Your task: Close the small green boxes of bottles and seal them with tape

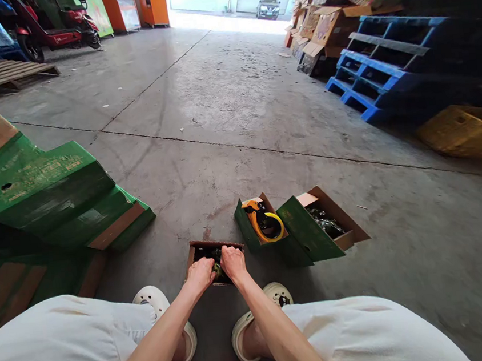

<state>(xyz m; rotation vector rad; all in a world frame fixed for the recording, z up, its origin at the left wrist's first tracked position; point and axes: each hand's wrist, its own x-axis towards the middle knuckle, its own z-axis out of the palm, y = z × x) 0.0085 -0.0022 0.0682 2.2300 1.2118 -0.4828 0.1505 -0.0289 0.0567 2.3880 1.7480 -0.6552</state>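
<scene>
A small open cardboard box (192,255) stands on the floor between my feet, with dark and greenish contents inside. My left hand (202,273) reaches into its left part, fingers curled down at the contents. Close beside it, my right hand (233,262) is at the box's right part, its fingers also bent down inside. What the fingertips hold, if anything, is too small to tell. Right of this box sits a green box (250,234) with an orange-handled tool (254,216) and a yellow ring-shaped roll (278,235) on top.
Another open green box (311,236) with dark plastic-wrapped contents lies further right. Stacked green cartons (47,183) stand at the left. Blue pallets (375,83), a yellow-brown basket (468,132) and piled cardboard boxes (328,30) line the right side. A red scooter (57,36) is parked at the back left.
</scene>
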